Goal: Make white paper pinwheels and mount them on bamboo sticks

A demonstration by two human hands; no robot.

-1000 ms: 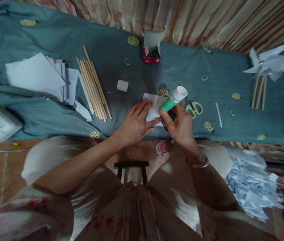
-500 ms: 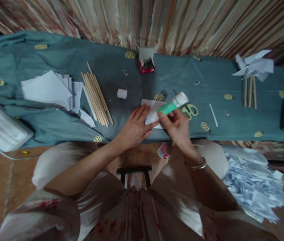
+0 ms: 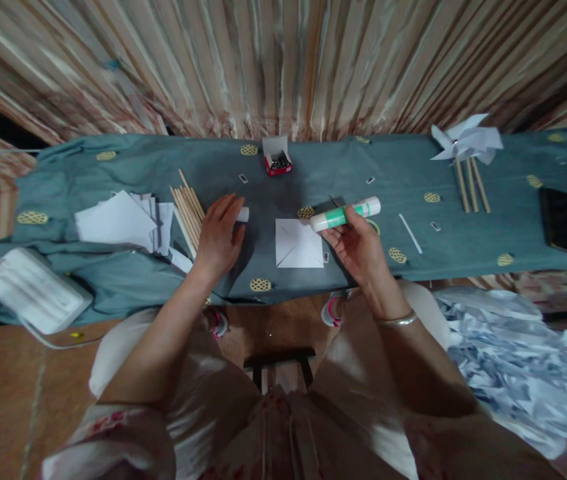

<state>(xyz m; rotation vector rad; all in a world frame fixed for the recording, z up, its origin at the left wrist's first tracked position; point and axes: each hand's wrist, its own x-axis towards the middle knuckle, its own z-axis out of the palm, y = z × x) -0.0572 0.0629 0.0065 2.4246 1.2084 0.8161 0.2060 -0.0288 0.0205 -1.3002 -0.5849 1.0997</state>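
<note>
Just right of the paper square [image 3: 298, 244], the glue stick [image 3: 346, 215] lies level, gripped in the right hand [image 3: 358, 250]. The left hand [image 3: 218, 235], fingers loosely spread, touches the white cap [image 3: 245, 214]. Behind, an open red box [image 3: 277, 171] holds small dark pieces [image 3: 279, 161].

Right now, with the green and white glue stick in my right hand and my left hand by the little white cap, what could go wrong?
1. The green-and-white glue stick in your right hand has one end by the corner of the square white paper; glue may smear it or the blue-grey cloth.
2. Your left hand, at the small white cap, could knock the wooden sticks beside it.
</note>
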